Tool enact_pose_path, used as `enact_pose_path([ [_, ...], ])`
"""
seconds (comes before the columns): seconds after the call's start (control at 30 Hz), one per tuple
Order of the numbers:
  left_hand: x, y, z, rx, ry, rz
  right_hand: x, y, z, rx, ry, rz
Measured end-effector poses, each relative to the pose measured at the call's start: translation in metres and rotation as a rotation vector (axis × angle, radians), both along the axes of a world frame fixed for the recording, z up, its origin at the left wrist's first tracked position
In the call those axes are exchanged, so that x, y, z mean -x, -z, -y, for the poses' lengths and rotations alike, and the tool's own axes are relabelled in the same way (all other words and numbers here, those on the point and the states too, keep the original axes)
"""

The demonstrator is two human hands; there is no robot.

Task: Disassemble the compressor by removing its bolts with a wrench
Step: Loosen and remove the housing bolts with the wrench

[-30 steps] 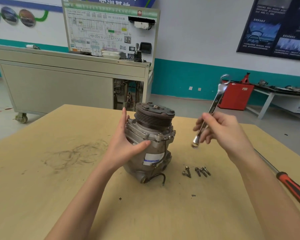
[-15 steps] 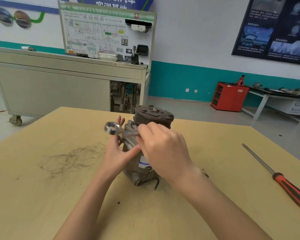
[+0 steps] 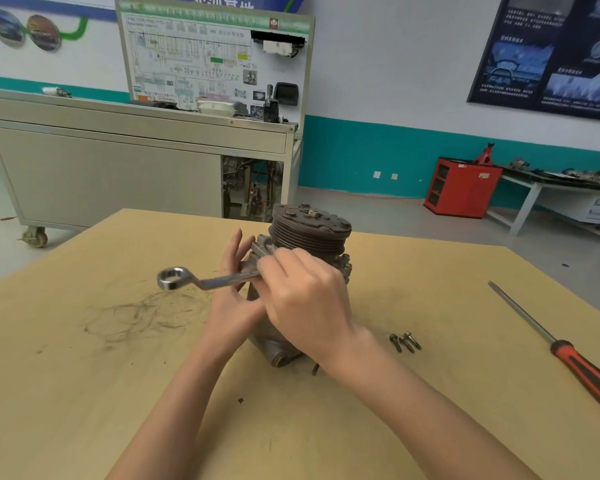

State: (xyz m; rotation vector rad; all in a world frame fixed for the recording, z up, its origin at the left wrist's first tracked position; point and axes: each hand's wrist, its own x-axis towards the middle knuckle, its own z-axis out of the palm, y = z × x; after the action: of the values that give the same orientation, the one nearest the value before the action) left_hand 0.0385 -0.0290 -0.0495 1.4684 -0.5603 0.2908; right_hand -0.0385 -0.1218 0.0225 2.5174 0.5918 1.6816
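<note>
Head view, entries run left to right, all positions taken from the compressor (image 3: 305, 244).

- Behind and left of compressor, on the floor past the tabletop (image 3: 84, 393): grey wheeled cabinet (image 3: 118, 168) with a wiring-diagram board standing on it.
- Left of compressor, on the tabletop: patch of dark looping scuff marks (image 3: 136, 313).
- Wrench (image 3: 219, 281): ring spanner, roughly level, free ring end sticking out to the compressor's left, above the scuff marks. The other end runs in toward the compressor's upper flange and is hidden under the right hand; seating on a bolt head cannot be told.
- Left hand (image 3: 232, 303): palm laid against the compressor's left side, fingers (image 3: 236, 251) straight and pointing up, released, gripping nothing. The wrench shaft crosses in front of them.
- Compressor: stands upright near the middle of the tabletop, dark grooved pulley (image 3: 312, 221) on top, metal housing below.
- Right hand (image 3: 302, 296): in front of the compressor, covering most of the housing, fingers curled and clenched round the wrench shaft.
- Right of compressor, near its base: loose bolts (image 3: 405, 341) lying together on the tabletop, well apart from the housing. Three visible; exact count uncertain.
- Behind and right of compressor, against the far wall: red cabinet (image 3: 461, 190).
- Far right of compressor: screwdriver (image 3: 568, 356), red-and-black handle, lying flat on the tabletop, shaft pointing away from the camera.
</note>
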Motion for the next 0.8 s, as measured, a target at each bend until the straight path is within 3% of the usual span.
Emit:
enact_pose_path([
  [0.13, -0.001, 0.002, -0.004, -0.029, 0.005, 0.025, 0.007, 0.001, 0.038, -0.27, -0.394, -0.145],
  [0.27, 0.0, 0.001, -0.004, -0.031, 0.012, 0.013, 0.017, 0.016, 0.086, -0.754, -0.801, -0.524],
  [0.4, 0.001, 0.0, -0.005, -0.042, 0.0, -0.004, 0.008, 0.026, 0.111, -1.43, -0.973, -0.785],
  [0.47, 0.002, -0.001, -0.005, -0.045, -0.001, -0.012, 0.005, 0.023, 0.117, -1.582, -0.965, -0.829],
  [0.6, 0.002, -0.002, -0.005, -0.046, 0.002, -0.012, 0.011, -0.005, 0.115, -1.299, -0.726, -0.733],
  [0.8, 0.003, -0.001, -0.005, -0.041, 0.005, -0.012, 0.024, -0.047, 0.064, -0.293, -0.16, -0.27],
])
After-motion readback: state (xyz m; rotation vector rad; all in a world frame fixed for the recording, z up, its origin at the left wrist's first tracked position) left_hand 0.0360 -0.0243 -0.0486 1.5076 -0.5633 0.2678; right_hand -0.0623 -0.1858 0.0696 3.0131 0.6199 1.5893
